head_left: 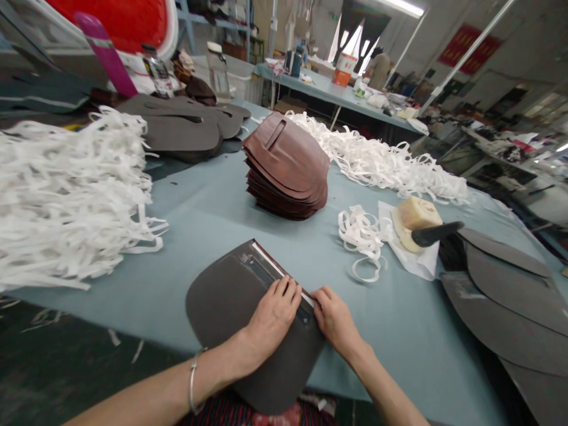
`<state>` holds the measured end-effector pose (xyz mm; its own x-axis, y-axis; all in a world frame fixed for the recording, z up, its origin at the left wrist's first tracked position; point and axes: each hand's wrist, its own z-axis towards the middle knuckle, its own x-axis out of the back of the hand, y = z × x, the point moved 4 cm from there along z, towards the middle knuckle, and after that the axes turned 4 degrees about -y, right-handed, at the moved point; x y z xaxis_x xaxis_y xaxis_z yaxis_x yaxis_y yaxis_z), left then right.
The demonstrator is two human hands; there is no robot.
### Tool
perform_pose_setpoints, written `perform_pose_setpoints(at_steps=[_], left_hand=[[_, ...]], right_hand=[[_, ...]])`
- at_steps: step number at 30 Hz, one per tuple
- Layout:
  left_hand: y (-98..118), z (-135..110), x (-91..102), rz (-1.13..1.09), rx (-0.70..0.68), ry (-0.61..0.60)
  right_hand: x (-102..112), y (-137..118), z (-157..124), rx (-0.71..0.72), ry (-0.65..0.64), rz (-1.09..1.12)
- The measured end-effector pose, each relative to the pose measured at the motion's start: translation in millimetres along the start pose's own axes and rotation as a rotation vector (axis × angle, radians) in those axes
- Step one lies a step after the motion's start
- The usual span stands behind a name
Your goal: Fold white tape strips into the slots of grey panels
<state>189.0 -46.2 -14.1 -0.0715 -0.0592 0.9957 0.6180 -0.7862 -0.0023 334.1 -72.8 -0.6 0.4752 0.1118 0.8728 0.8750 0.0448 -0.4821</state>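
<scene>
A dark brown leather piece [231, 302] with a rounded end lies flat at the near edge of the blue-grey table [213, 219]. A narrow white strip [277, 269] runs along its straight edge. My left hand [273, 316] rests flat on the leather with its fingers stretched out, fingertips on the strip. My right hand [335, 316] sits just to the right, fingers curled and pinching at the strip's near end. A bracelet circles my left wrist.
A stack of reddish-brown leather pieces [286, 168] stands mid-table. Heaps of white strips lie at the left [66, 195] and far right [386, 160]. Dark leather pieces [501, 296] pile at the right, beside a pale block and a black-handled tool [432, 234]. More dark pieces [186, 127] lie behind.
</scene>
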Motion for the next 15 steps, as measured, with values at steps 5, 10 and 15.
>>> perform_pose_setpoints(at_steps=[5,10,15], left_hand=[[6,1,0.5,0.01,-0.023,-0.007],[9,0,3.6,-0.009,-0.009,0.0],[12,-1,-1.2,-0.044,-0.026,0.027]], right_hand=[[5,10,-8,-0.09,0.018,0.2],[0,0,-17,0.013,0.053,0.026],[-13,-17,-27,0.174,0.092,-0.361]])
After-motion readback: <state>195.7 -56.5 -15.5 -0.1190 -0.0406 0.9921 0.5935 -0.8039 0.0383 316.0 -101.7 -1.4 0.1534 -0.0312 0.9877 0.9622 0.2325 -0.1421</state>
